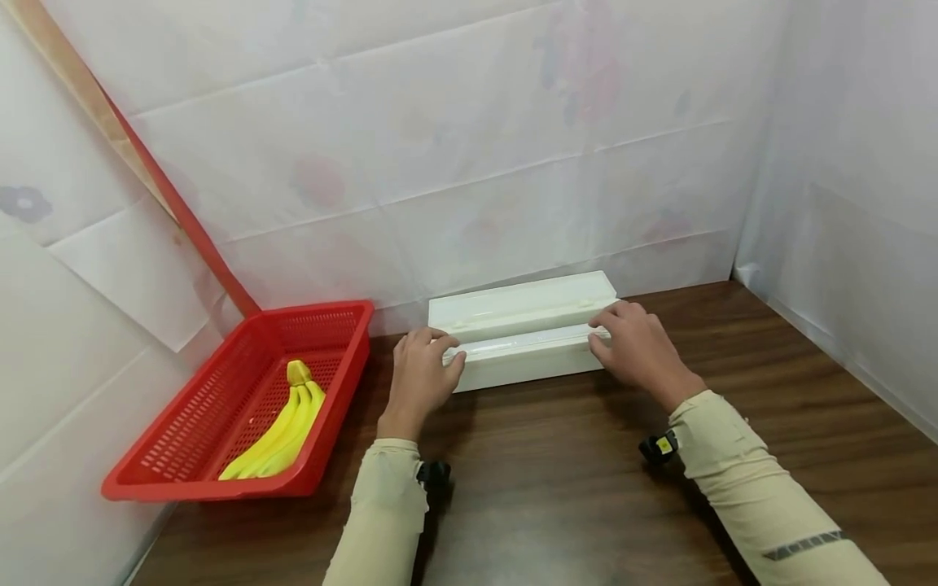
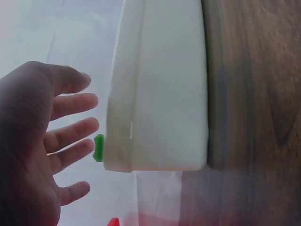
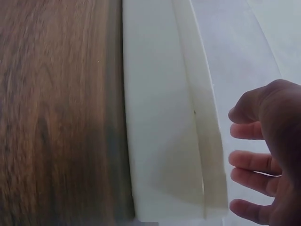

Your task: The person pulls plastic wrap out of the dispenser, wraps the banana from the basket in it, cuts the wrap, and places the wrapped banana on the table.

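Observation:
A long white cling film dispenser (image 1: 535,362) stands near the back wall in the head view. Its hinged lid (image 1: 523,303) is tipped back, and a shiny strip lies along the opening. My left hand (image 1: 423,374) is at the dispenser's left end, its fingers spread and loosely bent. Beside those fingers, a small green piece (image 2: 99,148) juts from the dispenser's edge in the left wrist view. At the opposite end is my right hand (image 1: 639,346), fingers apart and slightly bent. Whether fingertips touch the dispenser is unclear.
Left of the dispenser sits a red plastic basket (image 1: 308,480) holding a bunch of yellow bananas (image 1: 282,435). Dark wood tabletop (image 1: 542,480) spreads out in front. White sheeting (image 1: 454,179) covers the walls behind and at both sides.

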{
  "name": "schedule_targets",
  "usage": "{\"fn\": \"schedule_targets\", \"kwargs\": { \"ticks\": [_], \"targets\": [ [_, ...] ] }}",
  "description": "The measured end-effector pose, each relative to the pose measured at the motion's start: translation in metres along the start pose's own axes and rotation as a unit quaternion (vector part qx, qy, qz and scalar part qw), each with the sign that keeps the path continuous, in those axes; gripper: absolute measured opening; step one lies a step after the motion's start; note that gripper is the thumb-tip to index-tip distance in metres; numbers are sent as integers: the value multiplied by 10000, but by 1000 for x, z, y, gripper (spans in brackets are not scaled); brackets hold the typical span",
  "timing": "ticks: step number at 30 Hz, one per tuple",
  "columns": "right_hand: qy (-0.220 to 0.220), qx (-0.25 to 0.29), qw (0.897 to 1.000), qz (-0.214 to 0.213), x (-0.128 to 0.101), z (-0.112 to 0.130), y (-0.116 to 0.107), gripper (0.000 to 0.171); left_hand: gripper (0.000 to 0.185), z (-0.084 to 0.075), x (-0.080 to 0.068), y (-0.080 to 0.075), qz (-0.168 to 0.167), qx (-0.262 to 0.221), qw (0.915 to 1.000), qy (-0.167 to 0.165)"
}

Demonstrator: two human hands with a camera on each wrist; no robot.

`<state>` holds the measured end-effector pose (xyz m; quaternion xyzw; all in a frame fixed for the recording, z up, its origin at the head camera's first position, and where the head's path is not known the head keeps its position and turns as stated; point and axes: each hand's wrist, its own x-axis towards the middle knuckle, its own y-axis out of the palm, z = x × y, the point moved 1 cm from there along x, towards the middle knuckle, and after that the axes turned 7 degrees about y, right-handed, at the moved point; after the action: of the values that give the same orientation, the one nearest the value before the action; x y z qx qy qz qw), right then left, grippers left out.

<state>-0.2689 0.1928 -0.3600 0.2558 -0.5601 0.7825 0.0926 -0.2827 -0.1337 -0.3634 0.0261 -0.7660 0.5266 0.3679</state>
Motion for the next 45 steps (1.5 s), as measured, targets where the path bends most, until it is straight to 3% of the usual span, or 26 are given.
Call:
{"fn": "schedule_targets", "kwargs": {
  "ticks": [12, 18, 23, 29, 37, 45],
  "targets": [
    [381, 97, 9975, 583, 6, -2, 6, 34, 22, 11, -3, 2, 583, 137, 9976, -347],
    [345, 317, 9973, 558, 10, 1, 12, 30, 13, 18, -4, -6, 120, 122, 9997, -200],
    [562, 530, 9959, 463, 13, 5, 13, 28, 9, 21, -3, -10, -7, 181, 9996, -193],
    [761, 425, 9962, 56, 18, 10, 14, 24, 9, 20, 0, -10, -125, 270, 9986, -435],
    [687, 159, 9952, -679, 18, 17, 19, 19, 9, 19, 4, -9, -490, 501, 9964, -476],
    [536, 11, 9940, -957, 21, 16, 19, 20, 11, 15, 9, -10, -716, 699, 9938, -490]
  ]
}}
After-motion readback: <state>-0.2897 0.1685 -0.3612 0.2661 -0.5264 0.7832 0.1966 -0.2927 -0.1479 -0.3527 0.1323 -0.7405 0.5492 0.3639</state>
